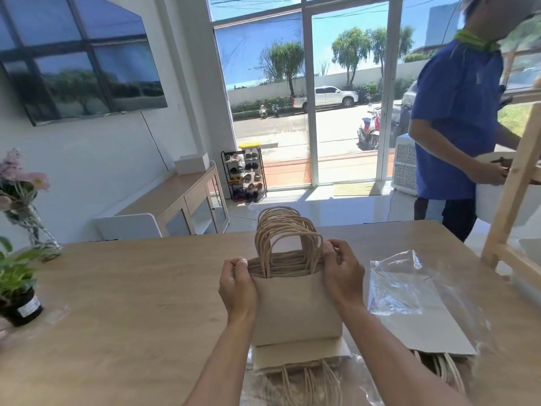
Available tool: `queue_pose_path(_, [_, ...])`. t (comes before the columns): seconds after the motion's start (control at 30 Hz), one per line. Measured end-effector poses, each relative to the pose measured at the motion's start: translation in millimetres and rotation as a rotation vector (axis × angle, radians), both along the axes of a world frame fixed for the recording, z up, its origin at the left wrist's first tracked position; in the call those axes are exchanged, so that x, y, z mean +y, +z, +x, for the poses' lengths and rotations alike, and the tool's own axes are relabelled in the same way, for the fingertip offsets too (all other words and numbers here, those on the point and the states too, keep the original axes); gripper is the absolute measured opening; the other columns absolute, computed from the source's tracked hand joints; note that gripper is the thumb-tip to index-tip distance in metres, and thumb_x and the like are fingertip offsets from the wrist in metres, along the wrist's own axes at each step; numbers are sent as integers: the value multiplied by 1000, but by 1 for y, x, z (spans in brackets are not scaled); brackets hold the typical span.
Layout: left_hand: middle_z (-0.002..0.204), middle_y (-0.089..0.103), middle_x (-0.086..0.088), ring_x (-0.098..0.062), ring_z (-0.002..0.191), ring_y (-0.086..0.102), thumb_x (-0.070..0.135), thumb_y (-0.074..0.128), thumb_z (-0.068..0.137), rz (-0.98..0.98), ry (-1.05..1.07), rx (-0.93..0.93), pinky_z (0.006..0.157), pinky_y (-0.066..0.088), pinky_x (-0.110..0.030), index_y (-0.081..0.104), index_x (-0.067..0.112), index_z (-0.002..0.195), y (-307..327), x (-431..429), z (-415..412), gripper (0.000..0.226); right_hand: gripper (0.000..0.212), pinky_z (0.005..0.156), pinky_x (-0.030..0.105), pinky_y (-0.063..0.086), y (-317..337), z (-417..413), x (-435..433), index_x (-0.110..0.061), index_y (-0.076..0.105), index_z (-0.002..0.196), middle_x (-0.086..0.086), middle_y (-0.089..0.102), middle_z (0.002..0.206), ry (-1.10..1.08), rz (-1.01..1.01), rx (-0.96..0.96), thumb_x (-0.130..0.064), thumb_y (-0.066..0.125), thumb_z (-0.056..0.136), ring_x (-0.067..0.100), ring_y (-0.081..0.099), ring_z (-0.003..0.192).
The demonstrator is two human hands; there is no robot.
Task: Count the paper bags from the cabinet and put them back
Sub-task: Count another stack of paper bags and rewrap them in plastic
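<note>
The pot label (28,306) is too blurred to read.

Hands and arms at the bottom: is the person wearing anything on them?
No. The left hand and right hand are bare: no gloves, rings, watch or bracelets visible. Both forearms are uncovered as far as the picture's lower edge, with no sleeve in view.
</note>
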State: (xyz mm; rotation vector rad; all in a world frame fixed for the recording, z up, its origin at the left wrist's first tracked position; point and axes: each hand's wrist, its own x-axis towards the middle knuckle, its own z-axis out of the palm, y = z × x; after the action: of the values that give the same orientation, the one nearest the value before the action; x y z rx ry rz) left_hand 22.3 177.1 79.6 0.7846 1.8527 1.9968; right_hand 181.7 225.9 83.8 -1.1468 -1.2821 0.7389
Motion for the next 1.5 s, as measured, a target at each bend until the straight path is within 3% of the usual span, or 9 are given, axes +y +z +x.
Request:
queue_pose_path(0.2, [73,59,2,-22,78,52,22,51,96,18,42,-15,68,35,-33,59,9,76,-1,2,-1,25,22,69,26,36,5,-2,2,-11,64,100,1,63,83,8,-18,19,-30,53,97,20,57,80])
queue_pose_path(0.33, [76,60,0,-14,72,51,70,37,86,42,-23,13,69,41,-26,59,7,80,-13,-2,1,67,49,67,26,37,-6,-2,-3,-17,61,102,-10,63,82,32,-24,65,-59,43,84,12,57,78])
queue_pose_path(0.47, [77,61,12,4,74,52,97,25,57,52,-57,53,67,40,-13,59,30,77,-26,-11,5,78,66,62,12,36,-16,-1,-7,-23,54,102,-18,58,81,44,-51,101,-75,31,67,-5,53,77])
queue_pose_path(0.7, [83,60,15,3,78,53,106,29,38,-8,-68,-25,64,38,-30,63,15,100,-53,-12,4,114,55,56,10,42,-56,-1,-4,-25,55,83,-8,63,73,104,-139,89,-74,44,61,-5,58,64])
queue_pose_path(0.83, [85,60,19,8,80,53,104,34,42,-34,-79,-23,67,41,-24,63,27,94,-57,-7,3,97,46,61,15,49,-71,-3,-5,-23,58,86,-7,68,80,116,-194,121,-65,64,67,0,64,72])
queue_pose_path(1.0, [82,65,15,-22,88,63,85,45,61,-47,-125,-29,76,47,-35,63,39,79,-47,10,-9,52,30,65,26,52,-52,-10,-3,-25,57,83,-6,66,81,33,-169,138,-53,61,74,8,63,74])
queue_pose_path(1.17, [76,65,3,-21,77,60,83,43,60,41,-199,39,67,44,-32,67,18,77,3,26,-16,71,18,57,10,46,-10,-10,-4,-25,54,82,-9,63,80,-47,-89,143,-38,64,87,1,60,71])
queue_pose_path(1.37, [73,58,6,-11,70,53,61,51,89,72,-371,21,63,38,-30,57,23,66,62,36,19,45,49,68,26,56,47,35,-24,-31,53,90,-15,66,88,-118,-8,53,-66,68,58,2,66,80])
queue_pose_path(1.5, [74,59,4,-17,74,55,64,49,89,39,-527,-11,69,39,-31,58,18,67,67,32,69,52,43,74,32,58,54,83,-50,-33,53,93,-13,66,94,-257,22,22,-60,74,67,7,66,85])
